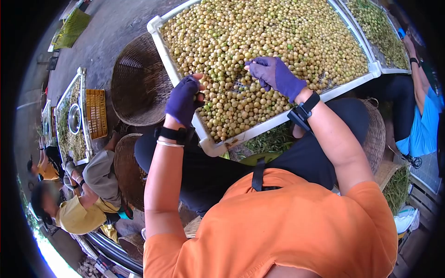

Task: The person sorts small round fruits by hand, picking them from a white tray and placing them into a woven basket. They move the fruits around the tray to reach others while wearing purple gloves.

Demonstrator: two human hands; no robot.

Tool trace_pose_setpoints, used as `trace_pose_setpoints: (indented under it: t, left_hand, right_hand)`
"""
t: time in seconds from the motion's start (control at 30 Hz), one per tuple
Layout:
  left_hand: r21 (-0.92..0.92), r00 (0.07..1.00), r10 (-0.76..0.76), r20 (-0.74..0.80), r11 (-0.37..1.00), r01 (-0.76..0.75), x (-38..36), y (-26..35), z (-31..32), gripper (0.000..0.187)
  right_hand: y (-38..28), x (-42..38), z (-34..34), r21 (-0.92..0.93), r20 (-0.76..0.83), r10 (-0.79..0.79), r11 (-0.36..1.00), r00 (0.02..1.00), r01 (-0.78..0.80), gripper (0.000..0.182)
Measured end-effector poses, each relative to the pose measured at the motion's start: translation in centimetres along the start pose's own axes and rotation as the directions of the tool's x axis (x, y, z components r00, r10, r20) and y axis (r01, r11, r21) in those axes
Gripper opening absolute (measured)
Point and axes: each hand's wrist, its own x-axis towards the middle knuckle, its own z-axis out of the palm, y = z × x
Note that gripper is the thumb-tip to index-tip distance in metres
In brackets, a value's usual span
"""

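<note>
A wide white-rimmed tray (265, 135) full of small round yellow-brown and greenish fruits (259, 32) lies in front of me, over my knees. My left hand (185, 98), in a purple glove with bare fingertips, is above the tray's left side. Its fingers are curled in, and whatever they may hold is hidden. Over the middle of the fruits is my right hand (276, 76) in a matching glove. Thumb and fingers are drawn together there, with any contents too small to make out. Between the hands, a little of the tray's mesh bottom shows through the fruits.
A large woven basket (139, 81) leans at the tray's left, with another basket (130, 171) below it. Further left, a person in yellow (83, 213) sits by another tray (74, 123) and an orange crate (96, 113). At right, a person in blue (424, 120) reaches toward a neighbouring tray (378, 34).
</note>
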Motion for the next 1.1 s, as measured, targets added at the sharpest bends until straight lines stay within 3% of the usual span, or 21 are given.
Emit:
trace_pose_setpoints:
  t: [0.07, 0.1, 0.13, 0.2, 0.27, 0.33, 0.37, 0.43, 0.47, 0.5, 0.53, 0.63, 0.67, 0.73, 0.77, 0.8, 0.87, 0.9, 0.93, 1.0, 1.1]
  left_hand:
    - [0.334, 0.989, 0.02, -0.143, 0.942, 0.029, 1.0, -0.4, 0.9, 0.025]
    - [0.527, 0.995, 0.068, -0.076, 0.85, -0.017, 2.0, -1.5, 0.8, 0.027]
    - [0.693, 0.995, 0.097, -0.001, 0.717, -0.069, 2.4, -2.2, 1.4, 0.03]
    - [0.952, 0.949, 0.279, 0.148, 0.218, -0.213, 2.5, -3.6, 2.7, 0.035]
    - [0.994, 0.994, 0.074, 0.075, 0.074, -0.08, 2.5, -2.7, 5.2, 0.038]
    - [0.989, 0.989, 0.1, 0.107, 0.089, -0.116, 3.9, -3.9, 4.5, 0.031]
    - [0.952, 0.978, 0.167, 0.128, 0.256, -0.168, 4.3, -4.4, 3.9, 0.026]
    - [0.789, 0.947, 0.297, 0.126, 0.548, -0.277, 3.1, -3.4, 4.1, 0.019]
    - [0.437, 1.0, -0.027, -0.003, 0.899, 0.026, 1.9, -1.8, 4.8, 0.02]
    - [0.14, 0.993, -0.083, 0.088, 0.988, 0.07, 0.9, -1.4, 4.8, 0.022]
    - [-0.164, 0.975, -0.107, 0.193, 0.977, 0.139, 0.3, -1.1, 4.7, 0.024]
    - [-0.296, 0.943, -0.112, 0.314, 0.932, 0.209, -0.3, -0.8, 4.4, 0.025]
    - [-0.114, 0.948, 0.017, 0.319, 0.993, 0.02, -0.7, -1.3, 4.5, 0.022]
    - [0.243, 0.884, 0.254, 0.393, 0.898, -0.367, -1.6, -1.9, 4.7, 0.018]
    - [0.505, 0.745, 0.335, 0.576, 0.571, -0.648, -1.8, -1.7, 4.5, 0.019]
    - [0.393, 0.732, 0.272, 0.625, 0.7, -0.596, -1.9, -2.8, 5.0, 0.023]
    - [0.38, 0.717, -0.071, 0.694, 0.881, -0.281, -4.8, -4.0, 7.6, 0.029]
    - [0.577, 0.665, -0.17, 0.727, 0.675, -0.459, -5.7, -5.5, 8.3, 0.034]
    - [0.721, 0.662, -0.286, 0.693, 0.261, -0.642, -6.8, -6.5, 9.7, 0.038]
    - [0.822, 0.753, -0.374, 0.541, 0.048, -0.567, -9.3, -5.1, 11.3, 0.038]
    - [0.752, 0.784, -0.192, 0.59, -0.222, -0.621, -9.4, -6.9, 10.8, 0.043]
  right_hand:
    - [-0.2, -0.1, 0.5, 0.002, -0.024, -0.013, 1.0, 1.0, 0.013, 0.031]
    - [-0.3, -0.1, 0.4, -0.021, -0.026, -0.019, 1.0, 1.0, 0.018, 0.03]
    - [-0.4, -0.2, 0.4, -0.042, -0.028, -0.023, 0.999, 0.999, 0.021, 0.03]
    - [-0.3, -0.1, 0.5, -0.117, -0.015, -0.065, 0.991, 0.998, 0.063, 0.03]
    - [0.7, 0.3, 0.9, -0.177, 0.021, -0.185, 0.967, 0.983, 0.185, 0.03]
    - [1.9, 0.9, 1.3, -0.334, 0.045, -0.332, 0.884, 0.942, 0.328, 0.03]
    - [2.4, 1.3, 1.4, -0.406, 0.063, -0.401, 0.826, 0.914, 0.39, 0.03]
    - [1.3, 0.8, 1.9, -0.254, 0.055, -0.229, 0.938, 0.972, 0.235, 0.029]
    - [0.6, 0.4, 2.2, -0.173, 0.064, -0.14, 0.974, 0.988, 0.149, 0.029]
    - [0.1, 0.2, 2.3, -0.106, 0.073, -0.102, 0.988, 0.992, 0.109, 0.029]
    - [-0.4, 0.0, 2.2, -0.06, 0.082, -0.09, 0.994, 0.993, 0.095, 0.03]
    - [-1.1, -0.6, 1.7, 0.014, 0.108, -0.087, 0.996, 0.99, 0.086, 0.031]
    - [-1.2, -0.6, 1.6, -0.001, 0.113, -0.109, 0.994, 0.988, 0.11, 0.031]
    - [-0.8, -0.2, 1.4, -0.108, 0.108, -0.175, 0.976, 0.979, 0.187, 0.031]
    - [-0.1, 0.4, 1.3, -0.2, 0.101, -0.22, 0.951, 0.97, 0.237, 0.031]
    - [0.6, 0.7, 1.4, -0.29, 0.099, -0.265, 0.914, 0.959, 0.283, 0.031]
    - [1.5, 0.5, 1.9, -0.606, 0.141, -0.382, 0.696, 0.913, 0.384, 0.03]
    - [1.9, 0.4, 2.1, -0.733, 0.178, -0.431, 0.542, 0.885, 0.411, 0.03]
    - [2.4, 0.6, 2.3, -0.746, 0.202, -0.414, 0.522, 0.887, 0.413, 0.029]
    - [2.7, 0.9, 2.8, -0.774, 0.246, -0.378, 0.479, 0.893, 0.415, 0.027]
    - [2.1, 1.3, 3.1, -0.838, 0.275, -0.353, 0.368, 0.894, 0.403, 0.023]
